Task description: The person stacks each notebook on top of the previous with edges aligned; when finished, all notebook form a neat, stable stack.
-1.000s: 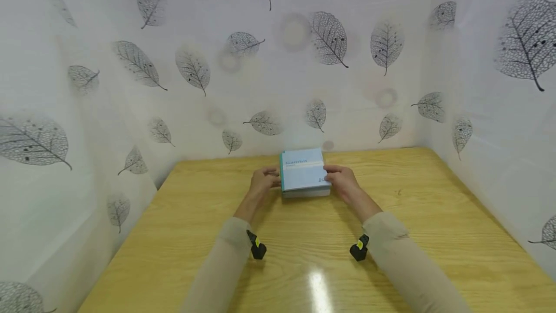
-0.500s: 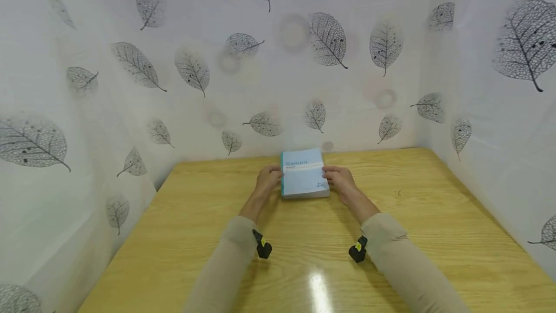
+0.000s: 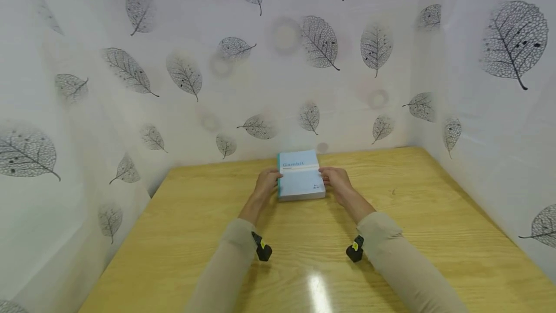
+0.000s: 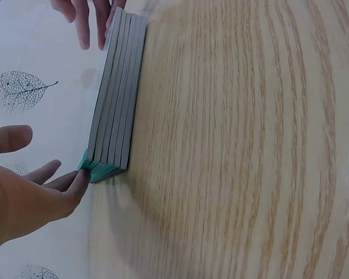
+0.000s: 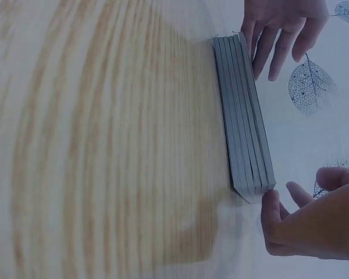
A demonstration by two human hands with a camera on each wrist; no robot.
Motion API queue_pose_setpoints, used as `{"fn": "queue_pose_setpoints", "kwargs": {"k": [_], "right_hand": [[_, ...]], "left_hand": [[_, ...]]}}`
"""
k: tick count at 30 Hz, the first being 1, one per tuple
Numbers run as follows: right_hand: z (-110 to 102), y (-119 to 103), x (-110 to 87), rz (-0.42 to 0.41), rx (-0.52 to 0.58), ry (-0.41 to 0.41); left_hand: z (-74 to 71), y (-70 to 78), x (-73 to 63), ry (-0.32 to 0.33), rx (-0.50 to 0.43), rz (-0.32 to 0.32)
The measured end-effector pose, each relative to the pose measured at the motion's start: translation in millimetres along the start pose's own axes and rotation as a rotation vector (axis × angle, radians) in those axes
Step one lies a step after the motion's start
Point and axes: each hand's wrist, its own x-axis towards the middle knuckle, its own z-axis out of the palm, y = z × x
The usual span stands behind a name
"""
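A neat stack of several notebooks (image 3: pixel 299 182) lies flat at the far side of the wooden table. The top cover is pale blue, lettered "Gambit", and the spines are teal. My left hand (image 3: pixel 266 182) is at the spine side; in the left wrist view its fingertips (image 4: pixel 82 174) touch the teal spines, with the thumb raised apart. On the opposite side, my right hand (image 3: pixel 339 181) has its fingertips (image 5: pixel 270 197) against the page edges near the front corner. Neither hand's fingers curl round the stack. In both wrist views the layered edges line up almost evenly.
Behind the stack rises a pale wall covering (image 3: pixel 278 86) printed with leaves, which also covers both sides. The wooden table (image 3: pixel 195 216) spreads out in front and to either side. A small black device sits on each sleeve cuff.
The top of the stack, uneven a second ago, now sits flush with the notebooks below. My left hand has moved inward to the spines. The head view has shifted slightly.
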Motion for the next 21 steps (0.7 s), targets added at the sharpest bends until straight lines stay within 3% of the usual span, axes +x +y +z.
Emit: {"fn": "queue_pose_setpoints", "kwargs": {"k": [9,14,17,21], "right_hand": [[-1.4,0.1,1.6,-0.001,0.017,-0.01],[-9.4,-1.0,1.4,-0.003,0.041,-0.08],[-24.8,-2.7,1.1,-0.02,0.043,-0.165],[-57.6,-7.3,-0.9,-0.114,-0.024,-0.303]], "left_hand": [[-3.1,-0.3,-0.5,-0.022,-0.036,0.023],[-14.7,0.2,0.1,-0.058,-0.048,0.004],[-29.8,0.5,-0.5,-0.09,-0.001,0.042],[-54.9,3.4,-7.9,-0.139,0.133,0.164]]}}
